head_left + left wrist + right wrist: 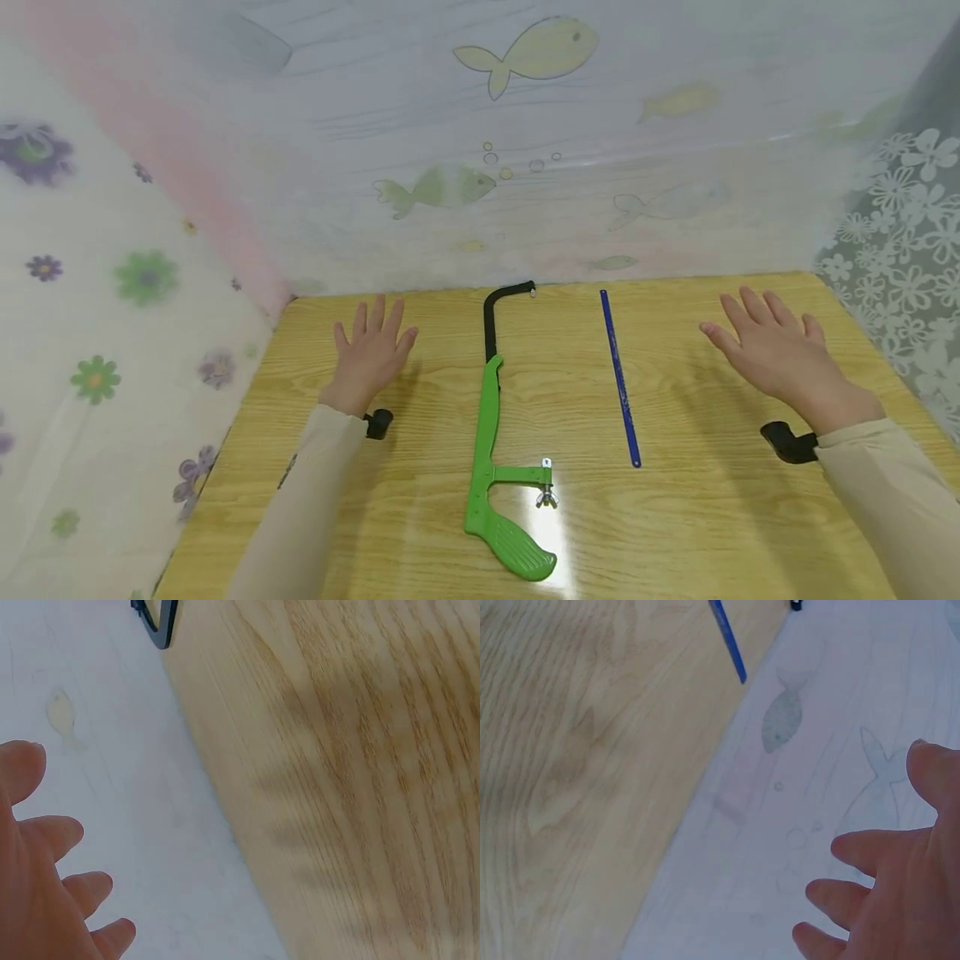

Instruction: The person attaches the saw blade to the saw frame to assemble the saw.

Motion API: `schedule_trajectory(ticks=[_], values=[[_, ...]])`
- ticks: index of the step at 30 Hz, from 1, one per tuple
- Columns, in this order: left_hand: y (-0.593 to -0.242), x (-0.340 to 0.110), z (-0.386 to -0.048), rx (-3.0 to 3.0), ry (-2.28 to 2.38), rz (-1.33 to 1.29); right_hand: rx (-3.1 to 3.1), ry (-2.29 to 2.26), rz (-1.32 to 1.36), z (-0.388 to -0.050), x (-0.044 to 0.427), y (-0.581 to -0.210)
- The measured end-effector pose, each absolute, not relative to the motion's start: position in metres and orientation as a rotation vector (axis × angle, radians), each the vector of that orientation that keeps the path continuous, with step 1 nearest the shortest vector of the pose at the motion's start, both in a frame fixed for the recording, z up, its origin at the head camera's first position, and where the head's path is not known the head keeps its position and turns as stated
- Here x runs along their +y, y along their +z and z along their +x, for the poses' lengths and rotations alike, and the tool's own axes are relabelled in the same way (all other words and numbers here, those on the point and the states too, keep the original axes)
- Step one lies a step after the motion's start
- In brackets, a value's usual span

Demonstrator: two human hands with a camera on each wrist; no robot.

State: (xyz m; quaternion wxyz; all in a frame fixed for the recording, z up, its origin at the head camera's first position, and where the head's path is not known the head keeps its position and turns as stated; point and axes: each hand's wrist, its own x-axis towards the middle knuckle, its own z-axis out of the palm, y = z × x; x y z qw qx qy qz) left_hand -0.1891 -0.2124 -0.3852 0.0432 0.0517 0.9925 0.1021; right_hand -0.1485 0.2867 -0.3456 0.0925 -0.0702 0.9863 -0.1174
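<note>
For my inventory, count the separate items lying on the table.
2: the green saw frame, near the middle, and the blue blade to its right, between it and the right hand. The sleeves could hide something small.

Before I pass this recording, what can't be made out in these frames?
Saw frame: left wrist view, mostly cut off by the top edge.
Blue blade: head view, any teeth too small; right wrist view, top edge cuts it.
Left hand: left wrist view, left edge cuts it.
Right hand: right wrist view, right edge cuts it.
</note>
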Motion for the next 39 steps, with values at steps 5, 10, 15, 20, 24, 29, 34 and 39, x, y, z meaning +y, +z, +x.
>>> schedule_trajectory(ticks=[5,10,15,20,24,29,34,39], values=[[-0.393,-0.208,-0.183,3.032,0.368,0.196,2.962,-0.333,-0.188,-0.145,0.288,-0.355],[-0.403,-0.201,-0.175,3.04,0.577,0.261,3.014,-0.372,-0.171,-0.141,0.286,-0.366],[-0.416,-0.192,-0.166,2.903,0.871,0.26,3.023,-0.463,-0.167,-0.135,0.284,-0.376],[-0.426,-0.177,-0.153,2.873,0.976,0.247,3.054,-0.591,-0.173,-0.129,0.28,-0.393],[-0.431,-0.165,-0.141,2.861,1.01,0.304,3.023,-0.717,-0.149,-0.126,0.27,-0.408],[-0.433,-0.148,-0.126,2.767,1.098,0.375,2.93,-0.85,-0.098,-0.126,0.251,-0.425],[-0.433,-0.136,-0.111,2.617,1.177,0.415,2.851,-0.979,-0.044,-0.124,0.23,-0.443],[-0.434,-0.13,-0.103,2.541,1.183,0.488,2.853,-1.001,-0.018,-0.121,0.212,-0.451]])
